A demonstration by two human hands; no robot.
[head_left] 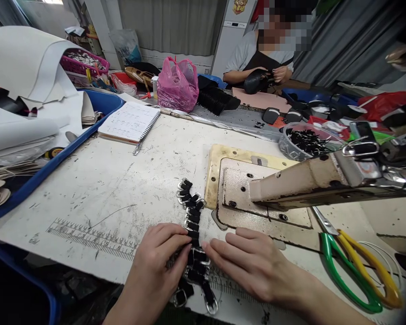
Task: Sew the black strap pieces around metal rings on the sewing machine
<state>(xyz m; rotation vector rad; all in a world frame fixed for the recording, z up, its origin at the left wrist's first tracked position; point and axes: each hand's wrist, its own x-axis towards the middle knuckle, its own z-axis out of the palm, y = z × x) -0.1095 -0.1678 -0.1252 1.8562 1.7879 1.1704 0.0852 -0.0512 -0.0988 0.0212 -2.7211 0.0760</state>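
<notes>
A row of short black straps with metal buckles [192, 224] lies on the worktable [149, 176]. My left hand [160, 259] is closed at the left of the row, thumb and forefinger pinching one of the black buckle straps. From the right, my right hand [253, 266] lies low over the table with its fingers stretched out. Its fingertips are close to a buckle end; whether they touch it I cannot tell. Further buckle straps [208, 293] continue toward the table's front edge, partly hidden behind my left hand.
A sewing machine [301, 180] reaches in from the right, with scissors [352, 271] with green and yellow handles before it. A notebook [130, 119], a pink bag [178, 83] and a tub of black pieces [307, 142] stand farther back. A blue tray [98, 101] borders the left. A co-worker [260, 58] sits opposite, holding a black piece.
</notes>
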